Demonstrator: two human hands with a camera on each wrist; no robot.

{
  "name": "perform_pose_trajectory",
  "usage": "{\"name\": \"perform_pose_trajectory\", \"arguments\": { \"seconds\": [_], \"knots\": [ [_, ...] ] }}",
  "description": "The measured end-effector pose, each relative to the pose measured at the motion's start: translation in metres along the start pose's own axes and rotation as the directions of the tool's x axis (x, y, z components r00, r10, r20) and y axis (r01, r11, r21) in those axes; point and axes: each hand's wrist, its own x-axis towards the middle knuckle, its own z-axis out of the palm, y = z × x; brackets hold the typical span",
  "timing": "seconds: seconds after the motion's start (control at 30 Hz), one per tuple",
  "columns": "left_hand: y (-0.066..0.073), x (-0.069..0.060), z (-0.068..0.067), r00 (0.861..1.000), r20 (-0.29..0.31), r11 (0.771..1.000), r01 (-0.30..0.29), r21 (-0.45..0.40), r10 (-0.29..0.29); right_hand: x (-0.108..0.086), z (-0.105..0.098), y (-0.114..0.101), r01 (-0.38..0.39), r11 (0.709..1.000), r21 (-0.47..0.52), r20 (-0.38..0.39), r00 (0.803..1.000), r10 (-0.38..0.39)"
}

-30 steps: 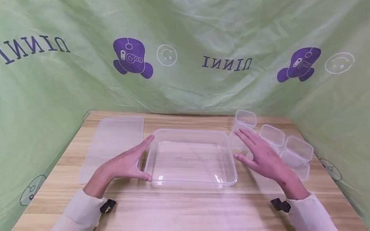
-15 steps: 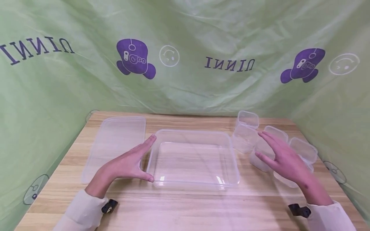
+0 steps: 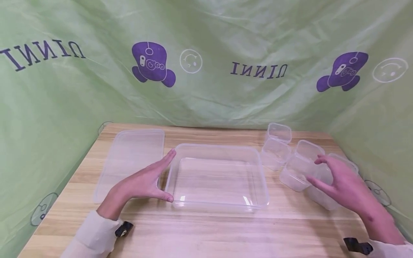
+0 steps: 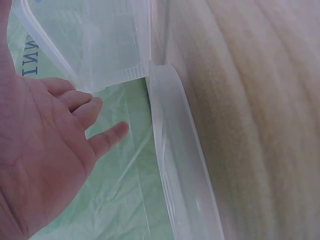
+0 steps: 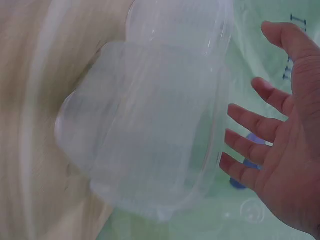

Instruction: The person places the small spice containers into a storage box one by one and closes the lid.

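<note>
A large clear plastic container sits at the middle of the table, with nothing in it. My left hand is at its left side, thumb and fingers spread near the rim. In the left wrist view the fingertips lie close to the container wall; contact is hard to tell. Over a group of small clear containers on the right, my right hand hovers with fingers apart, holding nothing. It partly hides the rightmost ones. In the right wrist view, small containers stand just beside the fingertips.
A flat translucent lid lies on the wooden table, left of the large container. Two small containers stand behind the group, the farther one near the back edge. Green printed fabric hangs around the table.
My right hand has moved right, from beside the large container to over the small containers, its fingers now slightly more bent. The left hand stays at the large container.
</note>
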Motion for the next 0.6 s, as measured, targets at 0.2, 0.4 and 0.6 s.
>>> {"name": "perform_pose_trajectory", "arguments": {
  "seconds": [0.2,0.4,0.6],
  "knots": [
    [0.000,0.000,-0.001,1.000,0.009,1.000,0.012,0.005,-0.012,-0.017,-0.004,0.014,-0.003,1.000,-0.011,-0.024,1.000,0.003],
    [0.002,-0.001,-0.001,1.000,0.009,1.000,0.014,0.022,-0.014,-0.032,-0.006,0.021,-0.001,1.000,0.021,-0.072,0.997,0.002],
    [0.004,-0.001,-0.003,1.000,0.009,0.999,0.017,0.034,-0.017,-0.046,-0.016,0.023,-0.086,0.996,0.029,-0.059,0.994,0.088]
  ]
}}
